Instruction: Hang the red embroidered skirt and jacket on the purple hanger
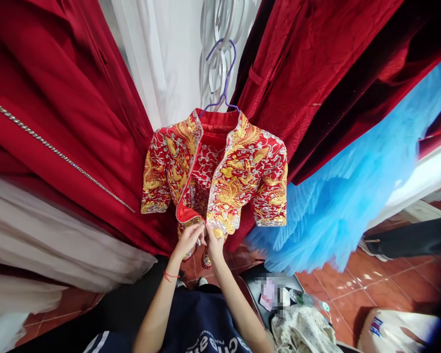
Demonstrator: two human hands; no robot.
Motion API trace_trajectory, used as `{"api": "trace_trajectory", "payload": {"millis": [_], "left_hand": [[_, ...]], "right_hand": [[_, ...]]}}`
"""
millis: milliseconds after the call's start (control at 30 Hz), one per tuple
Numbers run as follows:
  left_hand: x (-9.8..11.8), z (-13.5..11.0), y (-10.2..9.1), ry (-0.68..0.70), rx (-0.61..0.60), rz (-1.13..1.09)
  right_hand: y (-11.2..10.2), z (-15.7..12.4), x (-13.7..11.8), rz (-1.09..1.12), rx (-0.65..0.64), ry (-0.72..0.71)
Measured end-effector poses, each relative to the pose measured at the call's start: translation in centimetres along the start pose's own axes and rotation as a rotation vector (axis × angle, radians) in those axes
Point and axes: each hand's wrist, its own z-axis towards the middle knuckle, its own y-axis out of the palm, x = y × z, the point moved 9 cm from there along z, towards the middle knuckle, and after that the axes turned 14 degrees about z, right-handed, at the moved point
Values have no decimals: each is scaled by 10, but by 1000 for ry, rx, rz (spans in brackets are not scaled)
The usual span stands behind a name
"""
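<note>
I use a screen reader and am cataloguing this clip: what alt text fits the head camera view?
A person's left hand and right hand pinch the front hem of a red jacket embroidered in gold and silver, hanging on a purple hanger. Dark red garments hang on both sides, and a blue tulle skirt spreads at right above a red tiled floor.

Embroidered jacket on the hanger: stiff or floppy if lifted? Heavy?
Probably semi-stiff: the jacket holds its sleeve shape under dense gold embroidery. Likely heavy for its size, for the same reason. Hung on a thin hanger, it may swing if pushed.
</note>
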Motion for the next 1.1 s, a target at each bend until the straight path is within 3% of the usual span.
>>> {"api": "trace_trajectory", "payload": {"millis": [67,133,200,300,400,467,567,667,733,833,1000,1100], "left_hand": [[-24,-8,15,-132,-127,38],[-49,-14,22,-288,-121,-34],[-66,-14,17,-380,90,-233],[-80,-8,8,-388,431,-617],[-81,6,16,-392,463,-862],[-76,14,21,-377,435,-937],[-74,17,23,-364,424,-943],[-80,17,23,-354,437,-902],[-87,15,19,-331,495,-867],[-100,12,17,-324,575,-801],[-116,8,25,-336,595,-770],[-118,7,26,-320,606,-753]], "right_hand": [[-2,3,7,49,16,44],[-2,6,13,129,24,98],[-1,8,18,225,16,154],[0,10,26,308,4,221],[-2,10,29,287,-13,217],[-7,11,31,152,-37,239],[-20,9,37,-116,-90,410],[-31,1,41,-487,-301,621],[-36,-3,37,-730,-434,663],[-38,0,23,-847,-407,558],[-26,13,-19,-957,-157,-9],[-16,12,-14,-837,-240,-59]]}}
